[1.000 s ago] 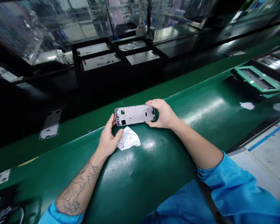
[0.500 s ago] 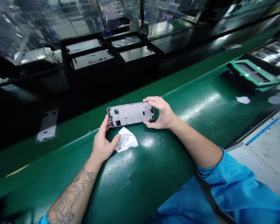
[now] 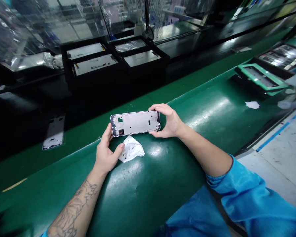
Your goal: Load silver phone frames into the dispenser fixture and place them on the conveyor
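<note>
At the left, beyond the surface's (image 3: 148, 197) far edge, a second phone frame (image 3: 54, 131) lies on the green strip (image 3: 177, 87), apparently unmoved. Your left hand (image 3: 106, 149) is partly open: its fingers reach the left end of the phone frame (image 3: 136, 123), while your thumb stays off it. You hold that frame over the surface's far edge, and it looks a little larger than a second ago, so you have probably brought it nearer or turned its face up more. Your left thumb now overlaps less of the crumpled paper (image 3: 132, 149) just below; whether it touches, you cannot tell. Your right hand (image 3: 166, 120) keeps pinching the right end between thumb and fingers, so that grip probably does most of the steadying. Toward the surface's far right corner, a white scrap (image 3: 252, 105) lies before the green-rimmed tray (image 3: 273, 88).
</note>
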`<state>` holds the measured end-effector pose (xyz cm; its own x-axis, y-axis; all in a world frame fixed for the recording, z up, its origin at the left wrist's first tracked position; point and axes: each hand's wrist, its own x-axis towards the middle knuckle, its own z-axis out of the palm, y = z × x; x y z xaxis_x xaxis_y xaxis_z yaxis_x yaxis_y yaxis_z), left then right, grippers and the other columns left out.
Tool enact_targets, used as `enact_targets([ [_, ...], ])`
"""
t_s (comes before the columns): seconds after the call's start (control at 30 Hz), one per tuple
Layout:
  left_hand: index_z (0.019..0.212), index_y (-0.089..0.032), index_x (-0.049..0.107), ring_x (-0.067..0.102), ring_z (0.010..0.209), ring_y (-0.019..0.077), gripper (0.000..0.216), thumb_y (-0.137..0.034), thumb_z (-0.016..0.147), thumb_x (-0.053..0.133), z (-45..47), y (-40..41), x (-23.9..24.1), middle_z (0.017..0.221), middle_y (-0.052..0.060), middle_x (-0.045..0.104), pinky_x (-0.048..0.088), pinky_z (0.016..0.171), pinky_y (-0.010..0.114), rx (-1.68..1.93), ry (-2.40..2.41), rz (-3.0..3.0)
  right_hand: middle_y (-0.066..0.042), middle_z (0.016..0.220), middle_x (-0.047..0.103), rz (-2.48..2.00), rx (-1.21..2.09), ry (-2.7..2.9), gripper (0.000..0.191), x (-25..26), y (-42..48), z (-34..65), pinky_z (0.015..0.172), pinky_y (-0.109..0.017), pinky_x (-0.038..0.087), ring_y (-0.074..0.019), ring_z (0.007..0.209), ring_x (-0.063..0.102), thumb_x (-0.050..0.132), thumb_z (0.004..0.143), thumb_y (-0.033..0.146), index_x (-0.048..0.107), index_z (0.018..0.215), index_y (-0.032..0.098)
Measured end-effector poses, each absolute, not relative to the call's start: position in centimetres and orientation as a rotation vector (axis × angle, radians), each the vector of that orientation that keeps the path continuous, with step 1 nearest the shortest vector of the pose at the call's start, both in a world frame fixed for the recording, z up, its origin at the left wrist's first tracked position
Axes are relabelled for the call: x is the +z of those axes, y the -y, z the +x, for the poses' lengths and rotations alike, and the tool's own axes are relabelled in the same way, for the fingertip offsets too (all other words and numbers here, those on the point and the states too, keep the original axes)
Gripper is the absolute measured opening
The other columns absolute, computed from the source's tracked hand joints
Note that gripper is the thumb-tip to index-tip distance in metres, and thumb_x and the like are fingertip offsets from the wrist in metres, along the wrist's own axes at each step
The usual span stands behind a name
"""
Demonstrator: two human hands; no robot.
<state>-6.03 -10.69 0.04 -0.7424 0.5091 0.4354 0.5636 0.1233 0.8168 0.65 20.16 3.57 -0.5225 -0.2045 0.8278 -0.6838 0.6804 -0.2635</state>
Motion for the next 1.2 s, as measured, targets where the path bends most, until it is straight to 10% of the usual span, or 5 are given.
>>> enact_targets([
  [1.2, 0.159, -0.028, 0.026, 0.057, 0.128, 0.0323, 0.074, -0.044, 0.095, 0.059, -6.0, 10.5, 0.0, 0.153, 0.017, 0.046, 0.059, 0.091, 0.046, -1.865, 2.190, -1.182, -0.007, 0.131, 0.054, 0.662, 0.476, 2.077, 0.091, 4.7, -19.5, 1.3, 0.083, -0.046, 0.056, -0.0259, 0.106, 0.063, 0.077, 0.076, 0.026, 0.025, 0.148, 0.043],
])
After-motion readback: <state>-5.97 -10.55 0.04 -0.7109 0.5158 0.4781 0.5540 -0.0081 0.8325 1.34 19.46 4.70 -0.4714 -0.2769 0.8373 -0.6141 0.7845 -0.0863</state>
